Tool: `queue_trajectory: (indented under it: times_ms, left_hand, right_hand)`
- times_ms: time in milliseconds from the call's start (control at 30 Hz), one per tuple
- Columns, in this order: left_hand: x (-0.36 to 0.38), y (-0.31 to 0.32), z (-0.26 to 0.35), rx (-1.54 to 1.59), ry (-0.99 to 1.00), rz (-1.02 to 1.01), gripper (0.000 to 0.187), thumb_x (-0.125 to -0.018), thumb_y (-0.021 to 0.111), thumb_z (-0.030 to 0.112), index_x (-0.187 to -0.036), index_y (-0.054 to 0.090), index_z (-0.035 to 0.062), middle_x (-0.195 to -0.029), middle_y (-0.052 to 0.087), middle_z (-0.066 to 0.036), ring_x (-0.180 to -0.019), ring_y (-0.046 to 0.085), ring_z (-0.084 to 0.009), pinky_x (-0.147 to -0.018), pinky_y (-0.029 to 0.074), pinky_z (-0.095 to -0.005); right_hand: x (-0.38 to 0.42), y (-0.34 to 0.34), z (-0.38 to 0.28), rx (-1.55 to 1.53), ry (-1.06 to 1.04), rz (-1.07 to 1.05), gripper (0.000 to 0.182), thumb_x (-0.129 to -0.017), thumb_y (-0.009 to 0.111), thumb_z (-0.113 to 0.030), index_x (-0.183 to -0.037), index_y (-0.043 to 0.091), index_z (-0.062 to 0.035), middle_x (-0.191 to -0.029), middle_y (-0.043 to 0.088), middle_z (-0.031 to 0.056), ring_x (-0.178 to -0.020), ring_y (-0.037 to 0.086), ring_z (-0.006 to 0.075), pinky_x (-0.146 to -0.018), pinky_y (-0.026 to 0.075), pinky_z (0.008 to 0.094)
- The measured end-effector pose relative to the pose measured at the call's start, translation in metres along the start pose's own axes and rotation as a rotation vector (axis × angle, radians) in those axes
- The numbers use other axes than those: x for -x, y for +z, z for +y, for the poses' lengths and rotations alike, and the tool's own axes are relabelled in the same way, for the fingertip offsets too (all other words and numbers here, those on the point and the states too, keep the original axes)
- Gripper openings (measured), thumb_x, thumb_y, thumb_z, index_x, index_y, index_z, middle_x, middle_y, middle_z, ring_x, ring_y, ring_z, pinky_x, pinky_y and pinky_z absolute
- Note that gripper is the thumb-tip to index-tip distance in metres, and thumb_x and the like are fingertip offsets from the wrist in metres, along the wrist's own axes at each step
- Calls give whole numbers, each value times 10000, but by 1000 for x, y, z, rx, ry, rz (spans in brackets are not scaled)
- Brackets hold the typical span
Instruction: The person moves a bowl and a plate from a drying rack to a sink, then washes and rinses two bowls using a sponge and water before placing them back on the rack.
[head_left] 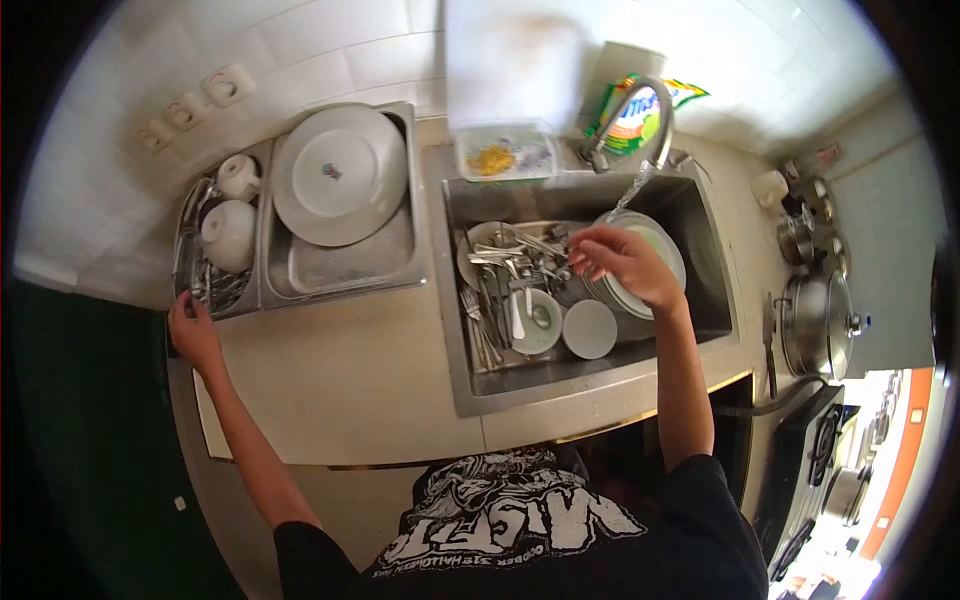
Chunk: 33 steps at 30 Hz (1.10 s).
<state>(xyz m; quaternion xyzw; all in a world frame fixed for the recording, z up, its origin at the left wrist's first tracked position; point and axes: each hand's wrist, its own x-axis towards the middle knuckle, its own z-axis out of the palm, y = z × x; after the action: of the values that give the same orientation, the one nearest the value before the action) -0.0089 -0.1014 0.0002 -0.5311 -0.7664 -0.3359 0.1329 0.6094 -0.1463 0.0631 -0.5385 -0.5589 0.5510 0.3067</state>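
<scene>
Holding the right hand (pixel 632 265) above the sink (pixel 712 290), partly open, fingers loosely curled around nothing visible, close to water (pixel 633 187) running from the faucet (pixel 657 115). Showing stacked plates (pixel 668 250) partly under that hand, with cutlery (pixel 520 262) and a bowl (pixel 522 338) to its left. Reaching the left hand (pixel 196 328) to the near-left corner of the steel drainer (pixel 350 268), fingers bent, grip impossible to tell, with white cups (pixel 228 236) just beyond.

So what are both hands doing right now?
Left hand: fingers at the tray's edge; can't tell if they're gripping.
Right hand: open, loosely bent, nothing seen in it, over the sink.
</scene>
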Motion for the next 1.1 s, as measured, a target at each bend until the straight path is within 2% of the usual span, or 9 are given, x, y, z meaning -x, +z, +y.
queue_trajectory:
  times_ms: [100, 300, 367, 533, 667, 767, 867, 1000, 1100]
  left_hand:
    - [42, -20, 56, 16, 140, 66, 203, -854, 582, 73, -1047, 642, 51, -1065, 617, -139, -922, 617, -294, -672, 491, -354]
    - [116, -37, 170, 231, 196, -12, 220, -837, 570, -18, -1040, 634, 38, -1059, 611, -99, -875, 599, -220, -532, 455, -272]
    - [139, -32, 206, 353, 258, -72, 246, -820, 559, -57, -1035, 634, 36, -1057, 611, -97, -860, 598, -208, -543, 459, -263]
    - [207, -7, 312, 689, 254, -597, 198, -832, 592, -10, -1016, 642, 44, -1023, 620, -102, -850, 621, -215, -611, 496, -267]
    - [249, 54, 368, 624, 405, -1165, 221, -830, 614, 126, -1022, 622, 16, -1001, 617, -171, -881, 613, -336, -728, 490, -396]
    - [289, 115, 395, 511, 528, -1299, 294, -817, 631, 218, -1027, 621, 12, -999, 628, -208, -908, 613, -370, -786, 483, -446]
    - [322, 162, 412, 372, 575, -1402, 327, -795, 642, 235, -1013, 610, -7, -977, 634, -234, -921, 613, -384, -812, 483, -464]
    - [353, 192, 426, 255, 665, -1436, 315, -776, 626, 166, -1014, 581, -35, -956, 632, -261, -921, 613, -398, -815, 489, -479]
    - [373, 200, 423, 187, 659, -1432, 313, -780, 584, 102, -1075, 588, -4, -958, 631, -260, -912, 611, -411, -790, 490, -491]
  right_hand:
    - [16, -16, 46, 195, 227, -24, 258, -931, 545, -198, -1111, 606, -24, -918, 662, 54, -848, 626, 110, -706, 500, 237]
    - [3, -36, 196, 912, 255, -302, 452, -808, 618, -353, -1123, 622, -29, -1013, 673, 150, -902, 651, 297, -807, 495, 388]
    - [3, -37, 182, 1002, 307, -326, 329, -782, 575, -306, -926, 702, -38, -869, 686, 165, -803, 664, 309, -721, 512, 398]
    - [12, -43, 179, 1015, 595, -525, 370, -809, 541, -329, -842, 693, 7, -779, 676, 158, -722, 662, 317, -675, 524, 415]
    - [18, -58, 186, 1025, 597, -626, 451, -845, 500, -365, -872, 671, 51, -757, 664, 169, -629, 654, 310, -613, 533, 413]
    - [11, -55, 199, 1089, 609, -839, 432, -858, 475, -322, -947, 669, 53, -896, 672, 200, -697, 666, 323, -638, 537, 427]
    - [11, -45, 257, 1249, 298, -905, 424, -866, 445, -277, -1026, 655, 55, -1033, 652, 213, -783, 668, 338, -654, 540, 442]
    - [20, -54, 223, 1025, 533, -819, 385, -854, 451, -217, -1053, 648, 47, -1068, 646, 204, -841, 661, 343, -668, 542, 444]
    - [22, -47, 270, 898, 490, -729, 350, -843, 462, -189, -1007, 648, 58, -1009, 654, 208, -820, 665, 328, -657, 547, 430]
